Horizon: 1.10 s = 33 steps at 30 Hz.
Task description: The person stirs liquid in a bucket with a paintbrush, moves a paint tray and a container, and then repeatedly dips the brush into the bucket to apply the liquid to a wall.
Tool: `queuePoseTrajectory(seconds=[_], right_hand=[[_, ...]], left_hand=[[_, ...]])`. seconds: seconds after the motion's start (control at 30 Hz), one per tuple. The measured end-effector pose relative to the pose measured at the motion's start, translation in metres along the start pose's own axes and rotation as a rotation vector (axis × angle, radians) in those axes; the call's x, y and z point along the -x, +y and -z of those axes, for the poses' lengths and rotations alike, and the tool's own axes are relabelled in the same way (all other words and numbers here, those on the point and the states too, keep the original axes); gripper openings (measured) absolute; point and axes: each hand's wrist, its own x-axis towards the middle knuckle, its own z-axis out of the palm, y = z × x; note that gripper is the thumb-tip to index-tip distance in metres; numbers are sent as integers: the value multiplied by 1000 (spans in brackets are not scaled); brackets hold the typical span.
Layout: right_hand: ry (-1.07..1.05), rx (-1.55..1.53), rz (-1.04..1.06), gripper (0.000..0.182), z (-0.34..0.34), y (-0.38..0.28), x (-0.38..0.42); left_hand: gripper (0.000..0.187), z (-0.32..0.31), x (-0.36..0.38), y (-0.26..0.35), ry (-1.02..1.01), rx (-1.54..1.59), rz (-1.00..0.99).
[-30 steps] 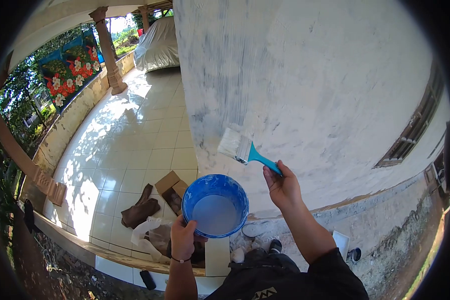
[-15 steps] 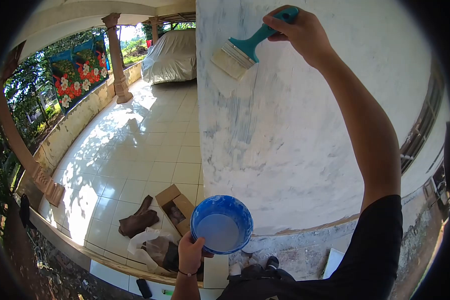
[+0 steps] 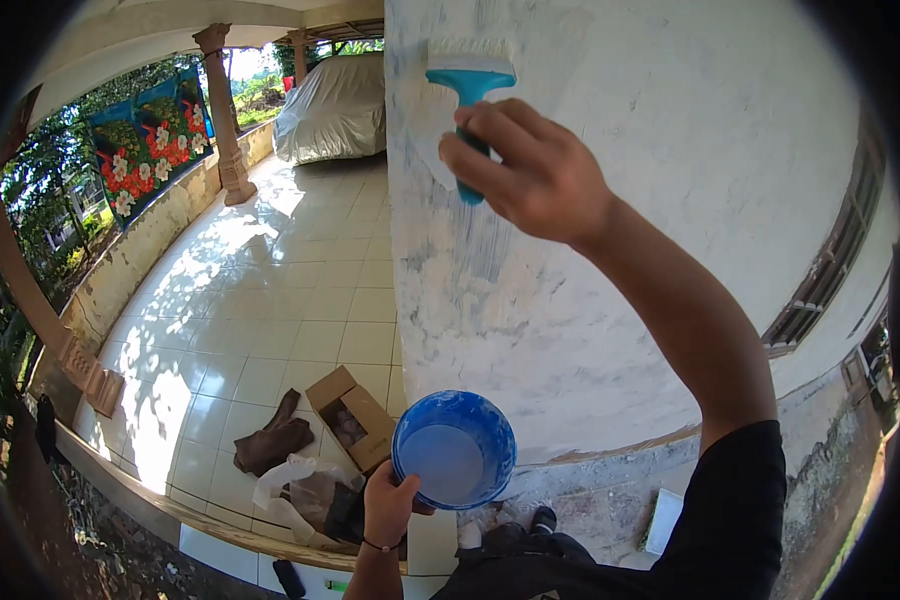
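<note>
A wide paintbrush (image 3: 472, 82) with a teal handle is gripped in my right hand (image 3: 542, 175), its pale bristles pointing up against the wall (image 3: 610, 330). White paint covers that wall unevenly, with grey-blue streaks showing through below the brush. Lower down, my left hand (image 3: 390, 505) holds a blue bucket (image 3: 506, 455) by its near left side, thumb at the rim. Whitish liquid paint (image 3: 442, 464) lies inside the bucket, and dried white smears mark its inner wall.
On the tiled floor (image 3: 280, 270) to the left are an open cardboard box (image 3: 375, 440), a brown cloth (image 3: 270, 440) and a plastic bag (image 3: 295, 490). A covered car (image 3: 332, 110) stands farther back. A barred window (image 3: 830, 250) is at the right.
My right hand has moved down and left, turning the brush from bristles down-left to bristles up, higher on the wall. The bucket has shifted slightly right in view.
</note>
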Motion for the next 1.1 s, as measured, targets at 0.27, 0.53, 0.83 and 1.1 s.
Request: queuePoseTrajectory(seconds=[0.27, 0.53, 0.83, 1.1], right_hand=[[-149, -174, 88, 17, -17, -141, 109], [-193, -479, -207, 20, 29, -165, 92], [-384, -654, -862, 15, -15, -9, -11], [-356, -440, -628, 14, 28, 34, -99]], left_hand=[[24, 3, 11, -11, 32, -36, 42], [30, 9, 18, -30, -27, -71, 65], [28, 0, 14, -33, -51, -131, 66], [28, -2, 11, -23, -55, -113, 53]])
